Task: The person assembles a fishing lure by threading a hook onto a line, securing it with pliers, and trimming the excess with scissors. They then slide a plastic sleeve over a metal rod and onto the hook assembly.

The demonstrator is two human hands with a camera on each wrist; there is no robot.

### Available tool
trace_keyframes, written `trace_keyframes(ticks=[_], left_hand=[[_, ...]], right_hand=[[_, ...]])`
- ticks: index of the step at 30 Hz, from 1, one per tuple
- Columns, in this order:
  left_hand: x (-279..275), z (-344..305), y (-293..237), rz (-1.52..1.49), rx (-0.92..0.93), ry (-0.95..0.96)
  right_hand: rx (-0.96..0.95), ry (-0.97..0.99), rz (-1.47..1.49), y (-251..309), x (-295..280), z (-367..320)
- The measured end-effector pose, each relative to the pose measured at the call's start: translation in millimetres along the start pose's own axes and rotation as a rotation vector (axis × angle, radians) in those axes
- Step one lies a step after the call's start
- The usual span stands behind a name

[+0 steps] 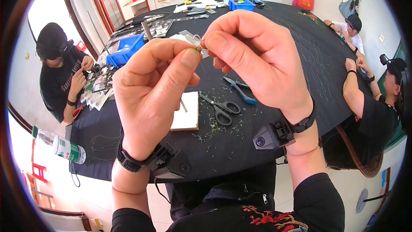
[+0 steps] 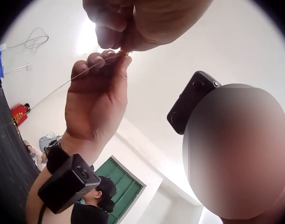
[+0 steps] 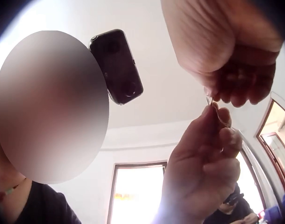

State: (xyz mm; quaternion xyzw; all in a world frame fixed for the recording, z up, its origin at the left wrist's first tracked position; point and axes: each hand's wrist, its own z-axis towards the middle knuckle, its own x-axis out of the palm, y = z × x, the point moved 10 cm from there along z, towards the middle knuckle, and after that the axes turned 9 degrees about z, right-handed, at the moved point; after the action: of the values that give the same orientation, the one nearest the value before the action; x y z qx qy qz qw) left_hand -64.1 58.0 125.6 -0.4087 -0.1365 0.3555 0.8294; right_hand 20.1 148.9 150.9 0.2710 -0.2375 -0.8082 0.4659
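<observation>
Both hands are raised over the table with their fingertips together. Between left thumb and index finger, my left hand point(image 1: 150, 88) pinches a thin silvery wire point(image 1: 196, 38), which bends into a small loop above the fingertips. My right hand point(image 1: 264, 58) pinches at the same small piece from the other side, its other fingers curled in. In the left wrist view a fine thread point(image 2: 63, 86) trails away from the right fingertips. The right wrist view shows thin wire ends point(image 3: 209, 100) between the two hands. Fingers hide most of the piece.
On the black-covered table point(image 1: 274, 124) below lie scissors point(image 1: 224, 111), blue-handled pliers point(image 1: 243, 93), a white board point(image 1: 191, 120) and green clippings. Blue bins point(image 1: 124, 51) and a bottle point(image 1: 71, 151) stand around. Other people sit at both sides.
</observation>
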Motion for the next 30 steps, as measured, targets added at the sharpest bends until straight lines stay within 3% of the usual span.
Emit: trace_keyframes(ticks=[7,9,10,12,18,29,30], left_hand=[[-1,-1,-13,0.215,0.185,-0.087],[-2,-1,-13,0.246,0.184,-0.124],[-2,-1,-10,0.247,0.178,-0.125],[0,0,-11,0.244,0.257,-0.126],[-2,-2,-21,0.370,0.364,-0.179],[-7,-1,-21,0.357,0.349,-0.200],[-8,-1,-22,0.349,0.349,-0.198]], right_hand=[[-0.028,-0.023,-0.054,3,-3,1],[-0.377,-0.080,-0.224,36,-7,-3],[-0.372,-0.079,-0.220,35,-8,-2],[-0.641,-0.006,-0.520,56,9,-10],[-0.578,-0.024,-0.501,44,11,-8],[-0.557,0.045,-0.483,48,7,-10],[-0.413,0.004,-0.382,39,-3,-5]])
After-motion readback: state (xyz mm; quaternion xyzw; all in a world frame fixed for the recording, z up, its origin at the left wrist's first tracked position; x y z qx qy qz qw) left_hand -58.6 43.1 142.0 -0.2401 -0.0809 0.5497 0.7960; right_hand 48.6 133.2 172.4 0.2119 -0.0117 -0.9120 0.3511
